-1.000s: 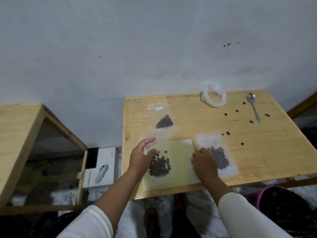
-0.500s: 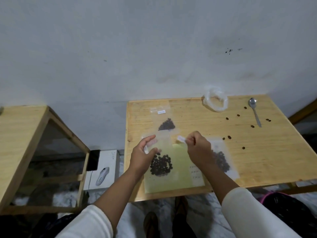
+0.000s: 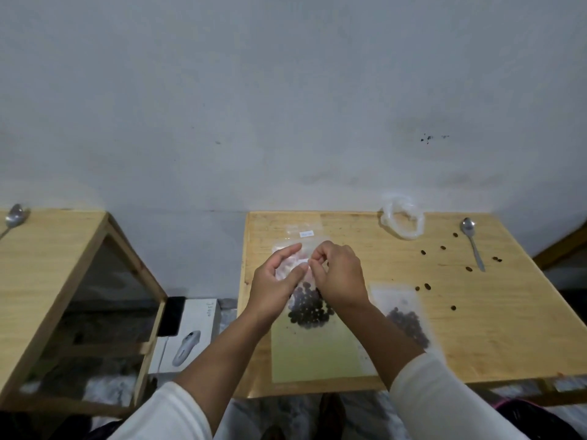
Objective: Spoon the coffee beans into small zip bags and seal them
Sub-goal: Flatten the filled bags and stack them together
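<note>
Wooden table [image 3: 476, 328] against a grey wall [image 3: 286, 106]; second table [image 3: 47, 265] at left. Two spoons [image 3: 472, 241] [image 3: 13, 217]; three bean-filled zip bags. Left hand [image 3: 273, 290] and right hand [image 3: 340, 274] pinch the centre bag [image 3: 306, 308] above green paper [image 3: 314, 354].

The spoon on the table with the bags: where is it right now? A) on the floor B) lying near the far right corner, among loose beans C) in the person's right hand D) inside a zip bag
B: the spoon lies untouched on the table by scattered coffee beans, while both hands work at a zip bag.
</note>
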Motion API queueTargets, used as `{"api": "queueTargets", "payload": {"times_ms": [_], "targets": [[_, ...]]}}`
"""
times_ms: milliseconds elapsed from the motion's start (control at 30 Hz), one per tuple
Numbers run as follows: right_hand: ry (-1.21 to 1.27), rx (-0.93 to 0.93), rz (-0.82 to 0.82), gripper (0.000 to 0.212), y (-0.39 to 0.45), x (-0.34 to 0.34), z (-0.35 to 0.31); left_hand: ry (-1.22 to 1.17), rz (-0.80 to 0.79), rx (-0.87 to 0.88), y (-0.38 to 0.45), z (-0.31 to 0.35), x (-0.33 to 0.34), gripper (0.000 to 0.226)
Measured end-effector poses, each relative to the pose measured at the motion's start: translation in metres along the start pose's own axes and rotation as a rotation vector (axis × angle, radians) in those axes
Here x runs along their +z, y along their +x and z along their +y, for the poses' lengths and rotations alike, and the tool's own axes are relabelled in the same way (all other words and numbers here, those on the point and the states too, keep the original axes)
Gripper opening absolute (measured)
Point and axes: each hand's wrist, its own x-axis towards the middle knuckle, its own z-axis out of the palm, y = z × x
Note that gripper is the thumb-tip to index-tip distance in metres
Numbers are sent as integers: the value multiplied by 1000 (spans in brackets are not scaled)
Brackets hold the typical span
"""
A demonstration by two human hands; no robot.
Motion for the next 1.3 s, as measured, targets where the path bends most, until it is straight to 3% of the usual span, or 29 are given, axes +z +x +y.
{"api": "queueTargets", "payload": {"times_ms": [167,267,333,467,533,633,767,833,933,1100,1300], "targets": [[19,-93,145,23,-4,6,3,17,121,-1,12,7,3,27],[-139,-316,236,28,-7,14,8,40,177,-7,25,9,6,26],[-227,-350,288,30,-4,19,14,45,185,-8,33,9,10,26],[-315,-260,256,40,17,19,25,53,210,-19,48,6,16,24],[-322,-201,192,34,28,21,34,52,236,-49,60,3,17,23],[-58,-69,134,32,40,28,54,65,256,-76,82,0,19,23],[476,240,-125,35,57,33,72,109,247,-104,116,-10,23,25],[562,333,-131,34,68,38,84,121,217,-160,131,-18,26,27],[519,441,-105,30,86,47,100,203,177,-272,145,-32,33,40],[396,502,-127,30,107,62,119,353,178,-385,152,-56,42,43],[133,351,-193,28,110,80,138,646,116,-343,148,-73,49,46]]}}
